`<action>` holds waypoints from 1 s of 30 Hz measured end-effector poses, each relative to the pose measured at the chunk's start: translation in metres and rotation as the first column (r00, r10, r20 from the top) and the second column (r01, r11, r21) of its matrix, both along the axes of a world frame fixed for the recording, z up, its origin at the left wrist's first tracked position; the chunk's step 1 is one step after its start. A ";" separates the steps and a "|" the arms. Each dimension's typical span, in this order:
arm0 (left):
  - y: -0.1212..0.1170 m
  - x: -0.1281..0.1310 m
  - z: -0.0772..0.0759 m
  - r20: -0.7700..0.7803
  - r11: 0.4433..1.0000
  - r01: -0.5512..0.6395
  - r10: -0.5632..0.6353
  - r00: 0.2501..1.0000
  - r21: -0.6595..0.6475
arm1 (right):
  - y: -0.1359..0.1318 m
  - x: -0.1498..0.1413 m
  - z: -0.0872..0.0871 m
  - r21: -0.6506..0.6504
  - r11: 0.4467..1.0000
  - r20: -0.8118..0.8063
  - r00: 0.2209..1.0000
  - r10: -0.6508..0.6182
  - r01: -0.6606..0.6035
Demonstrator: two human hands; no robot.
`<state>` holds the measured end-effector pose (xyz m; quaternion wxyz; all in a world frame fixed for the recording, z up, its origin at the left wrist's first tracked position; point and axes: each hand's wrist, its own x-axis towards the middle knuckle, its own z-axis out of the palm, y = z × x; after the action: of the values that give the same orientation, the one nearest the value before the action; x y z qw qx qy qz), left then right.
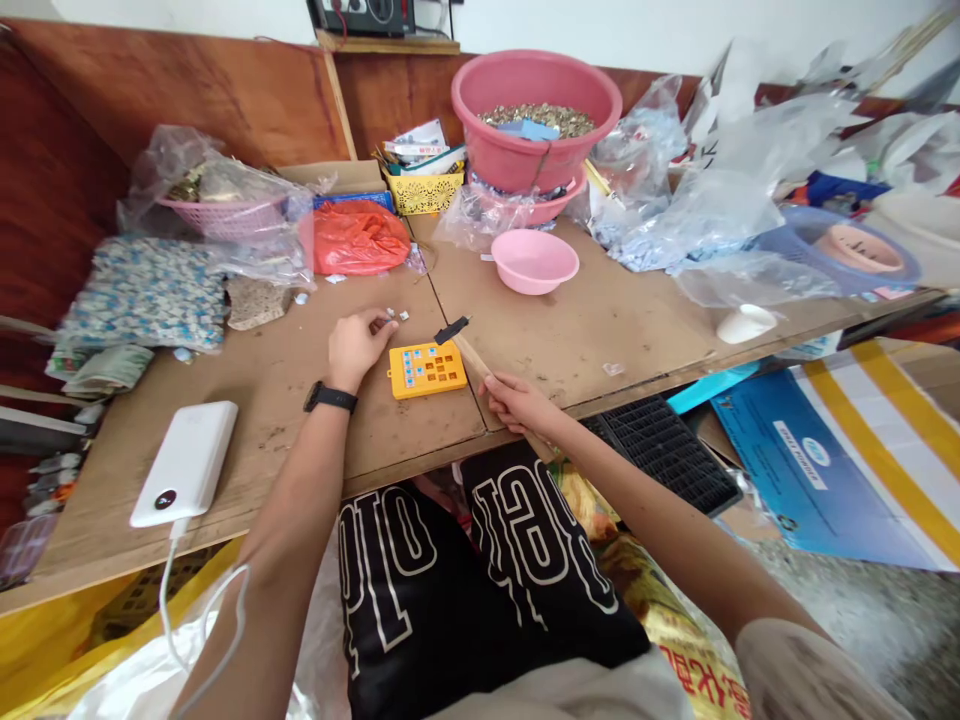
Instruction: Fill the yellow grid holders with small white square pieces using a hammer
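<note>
My right hand point(517, 400) is wrapped round the wooden handle of a small hammer point(469, 352), whose dark head is raised at the right of a yellow tray point(427, 371). That tray has square slots; several hold small blue-and-white pieces, the others look dark. My left hand point(358, 345), with a black watch at the wrist, rests on the table just left of the tray. Its thumb and forefinger are pinched together over a tiny light piece point(391, 313). Another small whitish piece point(405, 316) lies beside the fingertips.
A pink bowl point(535, 262) stands beyond the hammer. Behind it is a large pink basin point(536, 120) of small metallic parts. A red plastic bag point(360, 237) lies at the back left, and a white power bank point(185, 463) with its cable at the left. Clear plastic bags point(720, 200) crowd the right.
</note>
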<state>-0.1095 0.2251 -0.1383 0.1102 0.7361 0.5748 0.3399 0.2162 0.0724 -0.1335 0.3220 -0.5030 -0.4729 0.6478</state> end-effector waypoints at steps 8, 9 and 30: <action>-0.028 0.022 0.025 0.236 0.960 0.281 -0.272 0.933 -0.007 | 0.000 0.000 -0.004 0.012 0.999 -0.045 0.998 -0.048 0.048; -0.031 0.026 0.027 0.230 0.946 0.324 -0.309 0.923 -0.028 | 0.000 0.000 -0.004 0.005 0.998 -0.043 0.998 -0.056 0.056; -0.036 0.040 0.016 -0.225 0.929 0.363 -0.369 0.902 -0.070 | 0.000 0.000 -0.003 0.019 0.998 -0.046 0.997 -0.064 0.065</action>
<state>-0.0693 0.1895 -0.1223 0.1134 0.8641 0.4399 0.2165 0.2159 0.0725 -0.1364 0.3584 -0.5000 -0.4554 0.6435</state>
